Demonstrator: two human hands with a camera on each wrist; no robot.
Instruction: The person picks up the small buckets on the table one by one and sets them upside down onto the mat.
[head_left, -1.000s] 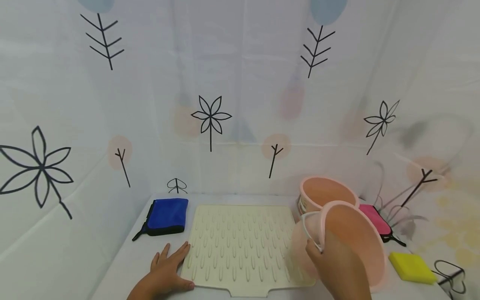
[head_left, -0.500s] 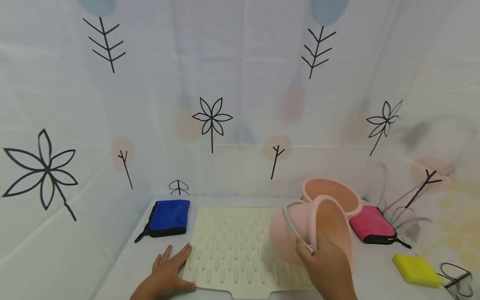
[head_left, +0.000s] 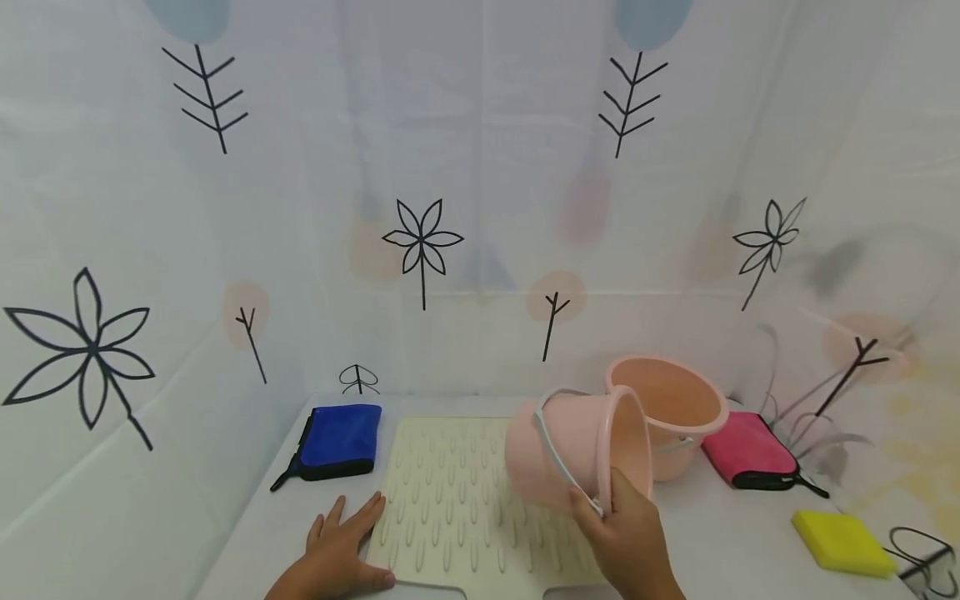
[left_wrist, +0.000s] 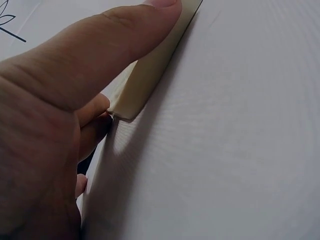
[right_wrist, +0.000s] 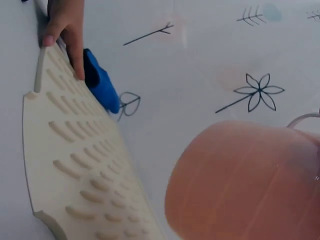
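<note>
My right hand [head_left: 630, 537] grips the rim of a small pink bucket [head_left: 558, 454] with a pale handle. The bucket is tilted on its side above the right part of a cream ridged board [head_left: 427, 475], its mouth turned to the right. In the right wrist view, the bucket's side [right_wrist: 235, 175] appears apart from the ridged board [right_wrist: 65, 145]. My left hand [head_left: 333, 546] rests at the board's left edge, fingers spread, thumb at the near corner. The left wrist view shows the thumb [left_wrist: 115, 45] along the board's edge. My right fingers inside the bucket are partly hidden.
A second pink bucket [head_left: 678, 458] stands upright behind on the right. Beside it lies a folded pink cloth [head_left: 750, 450] with black trim, then a yellow sponge [head_left: 843, 542]. A folded blue cloth [head_left: 341, 442] lies at the left. A patterned white curtain [head_left: 480, 167] closes the back.
My right hand has carried the tilted bucket leftward over the board, uncovering more of the second bucket and the pink cloth. My left hand has stayed at the board's edge.
</note>
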